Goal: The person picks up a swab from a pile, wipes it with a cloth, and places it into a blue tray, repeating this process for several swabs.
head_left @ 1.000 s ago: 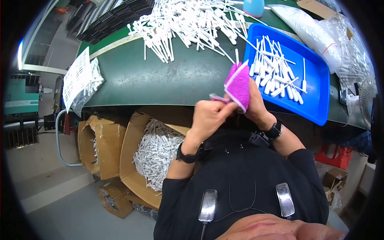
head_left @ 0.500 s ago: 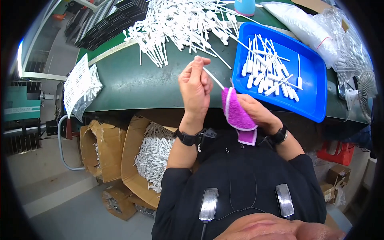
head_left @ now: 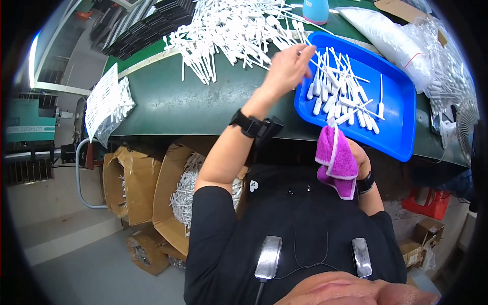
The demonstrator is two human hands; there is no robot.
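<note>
My right hand (head_left: 362,157), at the tray's near edge, is closed round a folded purple cloth (head_left: 337,155) with a pale border. A small white tip (head_left: 331,122) pokes out of the cloth's top; the rest of that piece is hidden. My left hand (head_left: 288,70) reaches over the left rim of a blue tray (head_left: 404,137), its fingers partly stretched and apart, with nothing visible in them. Inside the tray lie several white sticks with thick, bulb-like ends (head_left: 339,91). A large heap of similar white sticks (head_left: 239,30) lies just beyond my left hand.
On the green table (head_left: 173,109) stand a bag of white sticks with a paper sheet (head_left: 101,101), stacked black trays (head_left: 150,28), a blue bottle (head_left: 316,10) and clear plastic bags (head_left: 391,35). Below are cardboard boxes (head_left: 140,190), one full of white pieces. A small fan (head_left: 465,119) stands right.
My left hand has let go of the thin white stick and moved right to the tray's rim. My right hand with the cloth has shifted right and nearer my body.
</note>
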